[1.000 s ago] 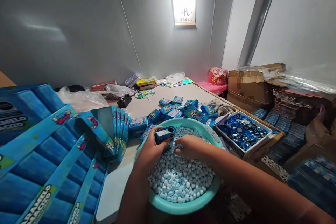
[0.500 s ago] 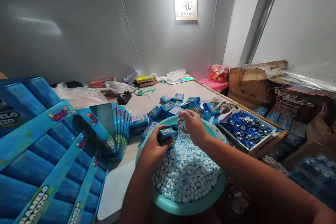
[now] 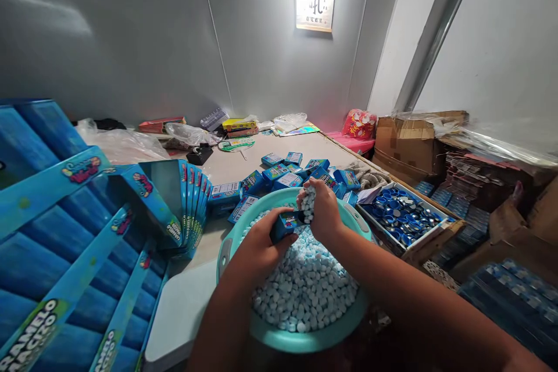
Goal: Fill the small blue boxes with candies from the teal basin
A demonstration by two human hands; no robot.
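Observation:
My left hand [image 3: 267,237] is wrapped round a small blue candy tin [image 3: 288,225], held above a teal basin [image 3: 305,342]. In my right hand [image 3: 326,212] is a handful of pale blue and white candies [image 3: 308,203], cupped right against the tin's top at its right side. The tin's opening is mostly hidden by my right fingers. Loose candies of the same kind [image 3: 305,296] fill much of the basin below both hands.
Several blue tins [image 3: 276,171] lie behind the basin. Round metal lids [image 3: 403,215] fill a tray on the right. Blue display boxes [image 3: 87,232] stack up at left, beside a pale lid-like slab [image 3: 178,308]. Cardboard boxes [image 3: 405,145] stand at far right.
My right hand has come down to the tin with more candies showing in its palm. The tin has shifted slightly right and turned. The camera view has moved a little.

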